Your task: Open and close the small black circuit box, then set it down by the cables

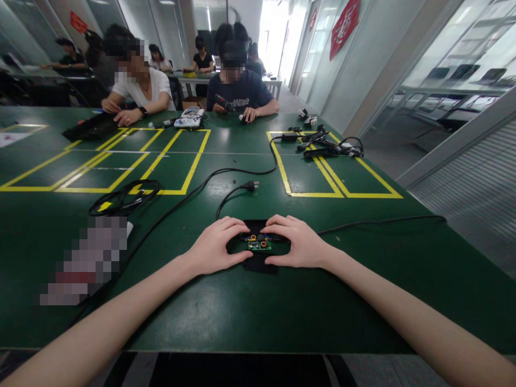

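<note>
A small black case [258, 262] with a green circuit board [259, 244] inside lies on the green table [250, 312], close to the near edge. My left hand [216, 245] grips the case's left side with curled fingers. My right hand [298, 242] holds its right side the same way. Copper coils show on the board between my thumbs. A black cord with a plug [250, 186] runs from the case toward the table's middle.
A coiled black cable [124, 196] lies to the left by yellow floor-tape rectangles [169, 161]. More black adapters and cords [326, 146] sit at the far right. Two people sit across the table working with tools; others sit behind them.
</note>
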Motion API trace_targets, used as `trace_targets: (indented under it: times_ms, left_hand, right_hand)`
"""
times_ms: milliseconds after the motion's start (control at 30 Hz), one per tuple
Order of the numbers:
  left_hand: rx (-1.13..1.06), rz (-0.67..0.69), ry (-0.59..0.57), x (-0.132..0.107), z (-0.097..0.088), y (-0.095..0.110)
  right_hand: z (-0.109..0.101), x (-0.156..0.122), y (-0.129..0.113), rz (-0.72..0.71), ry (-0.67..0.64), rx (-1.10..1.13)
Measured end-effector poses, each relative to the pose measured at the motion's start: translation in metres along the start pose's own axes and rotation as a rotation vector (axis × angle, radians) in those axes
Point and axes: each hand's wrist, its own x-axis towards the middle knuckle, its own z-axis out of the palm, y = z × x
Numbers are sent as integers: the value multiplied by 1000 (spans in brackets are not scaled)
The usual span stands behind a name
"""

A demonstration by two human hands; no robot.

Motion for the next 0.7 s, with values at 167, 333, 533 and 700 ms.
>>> trace_targets:
  times_ms: [167,333,533,700]
  left_hand:
    - [42,-10,15,-1,1,2]
    - [65,-23,27,-1,2,1]
    - [19,-50,84,-2,3,-2]
    - [-1,-57,116,-3,4,-6]
  right_hand:
    - [4,2,-2,32,57,-19]
    - [6,3,-2,43,65,-44]
    - [10,2,-2,74,111,-67]
    - [12,2,-3,115,154,-54]
